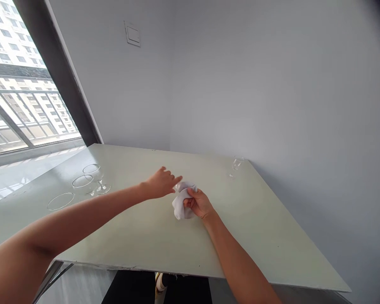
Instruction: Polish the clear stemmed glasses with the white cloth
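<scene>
A crumpled white cloth (179,206) is gripped in my right hand (199,203), thumb on top and fingers curled into its folds. Whether anything is wrapped inside the cloth cannot be made out. Just left of it, my left hand (162,183) is held above the table with its fingers apart, the fingertips close to the cloth's upper edge. Nothing shows in that hand. Beyond my left forearm stand clear stemmed glasses; the rims of a far glass (91,169), a middle glass (82,181) and a near glass (60,201) show, the near one partly hidden by the forearm.
The pale glossy table (266,236) has its front edge by my legs. Another clear glass (237,163) is at the far right corner, near the grey wall (272,84). A window (25,84) with a railing outside is on the left, and a switch (133,34) is on the wall.
</scene>
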A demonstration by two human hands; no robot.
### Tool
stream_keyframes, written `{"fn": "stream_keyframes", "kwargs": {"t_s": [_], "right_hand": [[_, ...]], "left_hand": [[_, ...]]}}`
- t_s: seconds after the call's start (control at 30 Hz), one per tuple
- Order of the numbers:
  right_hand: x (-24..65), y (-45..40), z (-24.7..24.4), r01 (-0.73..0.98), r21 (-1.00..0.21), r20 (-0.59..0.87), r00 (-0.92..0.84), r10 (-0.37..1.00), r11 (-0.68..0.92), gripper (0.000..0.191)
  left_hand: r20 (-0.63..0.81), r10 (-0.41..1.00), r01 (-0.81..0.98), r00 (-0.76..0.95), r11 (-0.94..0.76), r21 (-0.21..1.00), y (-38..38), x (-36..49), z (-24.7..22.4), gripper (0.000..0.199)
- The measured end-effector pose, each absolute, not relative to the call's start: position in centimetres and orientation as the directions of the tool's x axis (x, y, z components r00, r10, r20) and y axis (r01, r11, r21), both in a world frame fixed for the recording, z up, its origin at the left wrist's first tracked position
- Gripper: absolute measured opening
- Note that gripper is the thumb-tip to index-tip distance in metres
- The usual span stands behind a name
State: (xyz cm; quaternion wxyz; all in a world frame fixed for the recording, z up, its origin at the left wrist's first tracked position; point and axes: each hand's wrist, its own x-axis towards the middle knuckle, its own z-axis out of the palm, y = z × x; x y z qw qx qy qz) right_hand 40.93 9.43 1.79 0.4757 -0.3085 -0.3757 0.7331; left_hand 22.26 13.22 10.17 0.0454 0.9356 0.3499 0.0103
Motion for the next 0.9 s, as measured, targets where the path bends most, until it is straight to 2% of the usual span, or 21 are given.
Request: {"fn": "stream_keyframes", "kwargs": {"t_s": [0.03, 0.07, 0.1, 0.13, 0.2, 0.27, 0.3, 0.33, 0.37, 0.43, 0.5, 0.53, 0.57, 0.6, 0.67, 0.7, 0.73, 0.77, 0.8, 0.83, 0.9], "right_hand": [[40.9, 9.5, 1.7, -0.515, -0.816, -0.088, -0.337, 0.937, -0.262, 0.033], [40.9, 9.5, 1.7, -0.532, -0.809, -0.07, -0.333, 0.94, -0.249, 0.033], [41.0, 9.3, 1.9, -0.515, -0.825, -0.047, -0.348, 0.936, -0.233, 0.032], [41.0, 9.0, 2.1, -0.466, -0.859, -0.027, -0.371, 0.928, -0.211, 0.032], [41.0, 8.4, 2.7, -0.314, -0.936, -0.011, -0.43, 0.903, -0.161, 0.031], [40.8, 7.9, 3.0, -0.191, -0.973, -0.021, -0.482, 0.876, -0.129, 0.03], [40.6, 7.8, 3.0, -0.174, -0.977, -0.025, -0.493, 0.87, -0.126, 0.03], [40.4, 7.9, 2.9, -0.195, -0.971, -0.027, -0.491, 0.871, -0.139, 0.03], [40.3, 8.0, 2.7, -0.24, -0.957, -0.029, -0.476, 0.879, -0.161, 0.031], [40.0, 8.3, 2.4, -0.35, -0.916, -0.034, -0.422, 0.906, -0.198, 0.035], [39.9, 8.5, 2.3, -0.421, -0.883, -0.032, -0.389, 0.921, -0.209, 0.039], [39.9, 8.4, 2.4, -0.424, -0.883, -0.023, -0.393, 0.919, -0.203, 0.039], [40.0, 8.2, 2.5, -0.4, -0.897, -0.012, -0.405, 0.914, -0.189, 0.037], [40.1, 7.9, 2.8, -0.358, -0.918, -0.002, -0.422, 0.907, -0.168, 0.034], [40.1, 7.3, 3.3, -0.233, -0.965, 0.003, -0.467, 0.884, -0.12, 0.029], [40.1, 7.0, 3.5, -0.177, -0.979, -0.003, -0.488, 0.873, -0.102, 0.027], [40.0, 6.9, 3.7, -0.143, -0.985, -0.011, -0.5, 0.866, -0.095, 0.026], [39.9, 6.9, 3.7, -0.14, -0.985, -0.02, -0.498, 0.867, -0.103, 0.026], [39.7, 7.0, 3.6, -0.165, -0.978, -0.031, -0.485, 0.874, -0.126, 0.026], [39.6, 7.3, 3.4, -0.217, -0.964, -0.04, -0.46, 0.887, -0.156, 0.028], [39.5, 7.8, 3.0, -0.359, -0.911, -0.044, -0.405, 0.913, -0.202, 0.03]], "left_hand": [[0.105, 0.623, 0.629, 0.775, -0.777, -0.035, 12.8, 22.5, 9.8, 0.039], [0.16, 0.588, 0.607, 0.793, -0.786, -0.119, 12.6, 22.6, 9.6, 0.039], [0.162, 0.584, 0.605, 0.795, -0.783, -0.144, 12.4, 22.6, 9.6, 0.038], [0.121, 0.612, 0.623, 0.782, -0.775, -0.105, 12.5, 22.5, 9.9, 0.036], [-0.087, 0.665, 0.671, 0.742, -0.733, 0.116, 12.8, 21.8, 11.1, 0.033], [-0.351, 0.588, 0.685, 0.728, -0.637, 0.353, 13.0, 21.0, 12.1, 0.036], [-0.431, 0.536, 0.687, 0.726, -0.599, 0.412, 12.9, 20.7, 12.4, 0.038], [-0.452, 0.531, 0.695, 0.717, -0.593, 0.407, 12.7, 20.5, 12.4, 0.039], [-0.409, 0.584, 0.711, 0.701, -0.618, 0.336, 12.4, 20.5, 12.2, 0.039], [-0.148, 0.698, 0.711, 0.701, -0.7, 0.069, 11.7, 20.9, 11.3, 0.038], [0.094, 0.649, 0.655, 0.755, -0.734, -0.179, 11.1, 21.4, 10.7, 0.039], [0.135, 0.614, 0.628, 0.778, -0.746, -0.224, 11.0, 21.6, 10.6, 0.037], [0.132, 0.606, 0.62, 0.784, -0.759, -0.198, 11.1, 21.6, 10.8, 0.033], [0.085, 0.627, 0.633, 0.774, -0.767, -0.105, 11.2, 21.5, 11.3, 0.029], [-0.131, 0.66, 0.672, 0.739, -0.712, 0.202, 11.8, 20.8, 12.5, 0.028], [-0.263, 0.628, 0.679, 0.732, -0.645, 0.35, 12.1, 20.4, 13.0, 0.033], [-0.369, 0.575, 0.681, 0.731, -0.575, 0.454, 12.2, 20.0, 13.4, 0.037], [-0.423, 0.543, 0.687, 0.725, -0.527, 0.501, 12.3, 19.7, 13.5, 0.04], [-0.419, 0.568, 0.704, 0.708, -0.518, 0.486, 12.2, 19.6, 13.3, 0.041], [-0.348, 0.639, 0.723, 0.686, -0.549, 0.419, 12.0, 19.6, 12.9, 0.04], [-0.064, 0.75, 0.747, 0.659, -0.641, 0.179, 11.4, 19.9, 11.8, 0.035]]}}
